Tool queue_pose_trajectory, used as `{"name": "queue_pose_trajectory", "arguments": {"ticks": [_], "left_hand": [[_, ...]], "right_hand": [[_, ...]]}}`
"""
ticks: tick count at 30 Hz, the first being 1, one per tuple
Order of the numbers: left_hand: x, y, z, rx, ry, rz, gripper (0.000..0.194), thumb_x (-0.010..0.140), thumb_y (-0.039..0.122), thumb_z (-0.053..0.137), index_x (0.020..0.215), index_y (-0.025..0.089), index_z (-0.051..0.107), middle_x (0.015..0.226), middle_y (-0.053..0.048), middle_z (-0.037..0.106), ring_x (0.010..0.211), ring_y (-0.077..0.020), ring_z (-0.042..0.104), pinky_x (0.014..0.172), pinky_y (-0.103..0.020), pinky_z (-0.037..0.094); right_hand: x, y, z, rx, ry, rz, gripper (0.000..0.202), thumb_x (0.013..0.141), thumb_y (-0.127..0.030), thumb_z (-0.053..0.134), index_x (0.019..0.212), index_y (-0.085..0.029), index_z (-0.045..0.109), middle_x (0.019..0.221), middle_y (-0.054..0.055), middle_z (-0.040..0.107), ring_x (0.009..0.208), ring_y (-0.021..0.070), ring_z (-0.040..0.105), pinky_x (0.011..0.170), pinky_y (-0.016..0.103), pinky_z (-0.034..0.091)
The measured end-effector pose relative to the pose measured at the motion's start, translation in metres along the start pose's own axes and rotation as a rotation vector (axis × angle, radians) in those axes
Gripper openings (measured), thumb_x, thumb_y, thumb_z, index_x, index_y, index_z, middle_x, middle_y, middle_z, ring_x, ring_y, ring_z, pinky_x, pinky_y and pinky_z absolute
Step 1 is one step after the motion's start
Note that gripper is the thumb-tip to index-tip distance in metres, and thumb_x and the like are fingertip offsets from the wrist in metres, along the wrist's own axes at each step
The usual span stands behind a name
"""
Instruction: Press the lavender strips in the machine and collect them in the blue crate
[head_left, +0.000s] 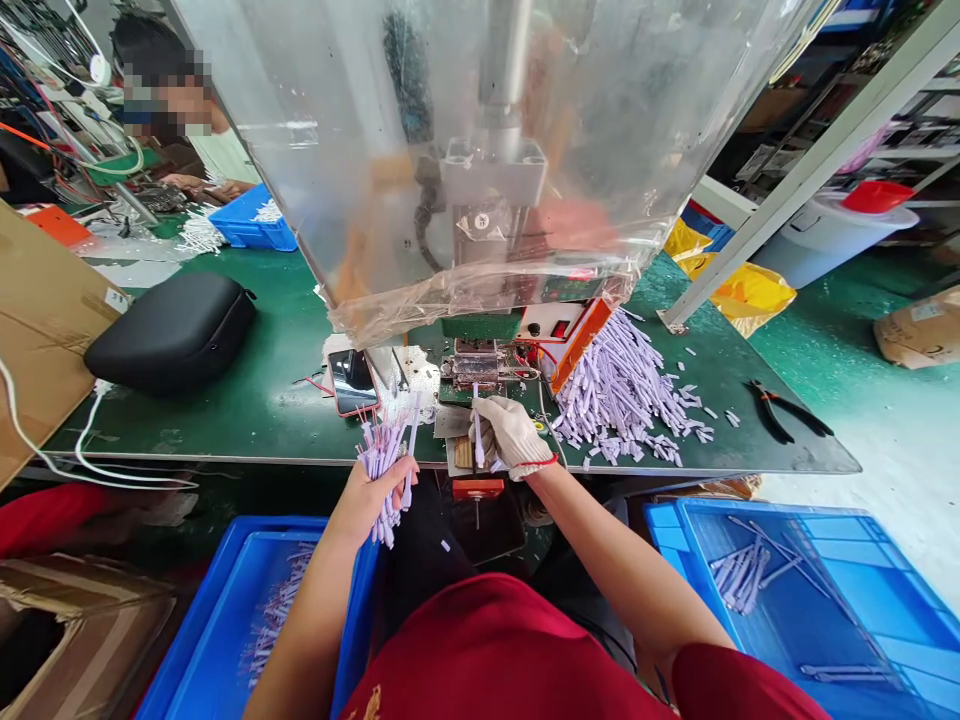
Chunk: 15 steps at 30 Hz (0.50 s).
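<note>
My left hand [375,492], bare, is closed round a bundle of thin lilac plastic sticks [384,450] with pinkish wire-like tips, held over the table's front edge. In a white glove, my right hand [511,432] pinches a single lilac stick [478,425] upright at the front of a small metal press fixture [480,368]. That stick's upper end reaches the fixture's lower edge; whether it is inside cannot be seen. Above, a press ram [495,175] stands behind a cloudy plastic shield [360,130]. Glove fingertips are partly hidden.
A heap of lilac pieces [619,390] lies right of an orange-edged control box [559,325]. Pliers [784,408] rest farther right. Blue bins [240,590] flank my legs. A phone [352,382], black case [176,330] and white cable [90,430] are left. A co-worker [217,150] sits beyond.
</note>
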<state>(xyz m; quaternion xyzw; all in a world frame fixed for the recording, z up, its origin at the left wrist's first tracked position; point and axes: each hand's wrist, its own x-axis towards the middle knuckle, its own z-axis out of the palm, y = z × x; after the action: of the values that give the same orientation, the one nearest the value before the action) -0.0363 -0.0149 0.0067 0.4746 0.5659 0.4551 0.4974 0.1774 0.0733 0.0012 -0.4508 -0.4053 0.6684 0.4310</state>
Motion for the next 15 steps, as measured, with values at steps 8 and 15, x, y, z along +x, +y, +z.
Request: {"name": "queue_pose_trajectory", "arguments": {"ticks": [8,15], "left_hand": [[0.003,0.016,0.003,0.223,-0.16,0.043,0.031,0.082,0.043,0.071,0.068,0.015,0.069,0.061,-0.002,0.066,0.045,-0.0082,0.049,0.048,-0.021,0.042],[0.008,0.03,0.014,0.397,-0.31,0.117,0.039,0.087,0.044,0.064,0.059,0.016,0.064,0.054,-0.001,0.059,0.048,-0.01,0.048,0.048,-0.022,0.04]], "right_hand": [[-0.031,-0.023,-0.002,-0.273,0.063,-0.326,0.037,0.082,-0.055,0.067,0.081,-0.018,0.063,0.07,0.001,0.066,0.052,0.0105,0.055,0.047,0.021,0.045],[-0.058,-0.024,0.009,-0.112,-0.039,-0.288,0.032,0.084,-0.048,0.066,0.074,-0.018,0.059,0.056,-0.002,0.058,0.046,0.0099,0.05,0.044,0.02,0.04]]}}
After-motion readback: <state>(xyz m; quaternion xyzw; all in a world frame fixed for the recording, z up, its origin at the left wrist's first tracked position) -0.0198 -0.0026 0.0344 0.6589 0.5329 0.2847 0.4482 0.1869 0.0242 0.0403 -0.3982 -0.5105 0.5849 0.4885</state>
